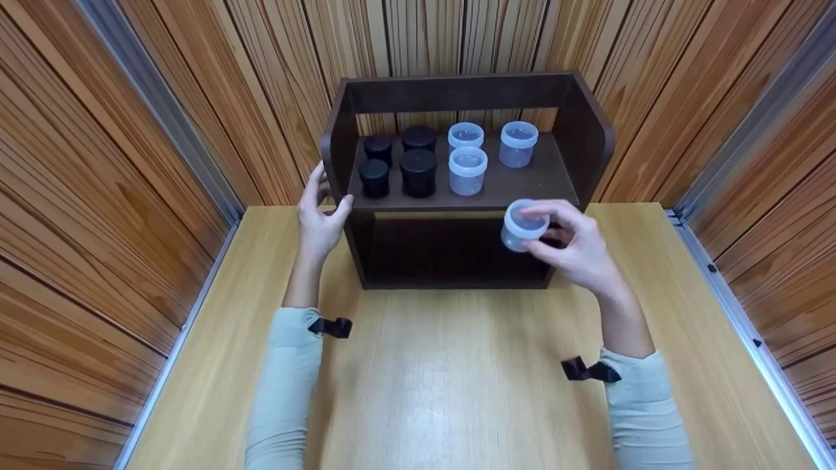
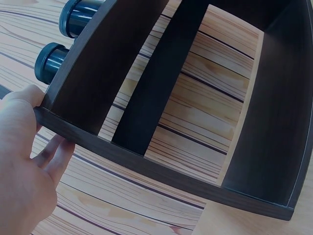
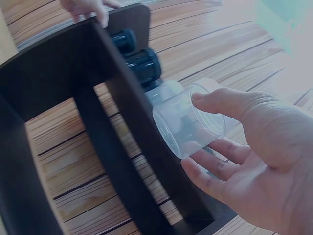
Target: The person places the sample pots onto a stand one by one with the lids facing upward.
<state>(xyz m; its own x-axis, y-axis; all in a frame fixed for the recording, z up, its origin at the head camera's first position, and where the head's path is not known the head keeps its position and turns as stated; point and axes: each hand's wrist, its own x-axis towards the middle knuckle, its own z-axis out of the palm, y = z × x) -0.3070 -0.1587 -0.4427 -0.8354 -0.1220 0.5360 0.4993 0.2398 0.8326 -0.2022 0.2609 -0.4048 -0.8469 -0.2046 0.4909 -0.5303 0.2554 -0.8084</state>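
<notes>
A dark brown two-tier shelf (image 1: 457, 207) stands on the table. My left hand (image 1: 320, 222) grips its left side panel, thumb at the front edge and fingers round the outer face; the left wrist view shows that hand (image 2: 24, 161) at the panel's edge. With thumb and fingers my right hand (image 1: 571, 245) holds a clear plastic jar (image 1: 516, 236), tilted, in front of the upper board's right part. In the right wrist view the jar (image 3: 178, 125) looks see-through and empty. Three similar clear jars (image 1: 467, 179) stand on the upper board.
Several black lidded jars (image 1: 418, 176) stand in two rows on the upper board's left half. The lower compartment (image 1: 450, 251) lies below. Wood-patterned walls (image 1: 424, 39) close off the back and sides. The pale wooden table (image 1: 450, 378) stretches out in front.
</notes>
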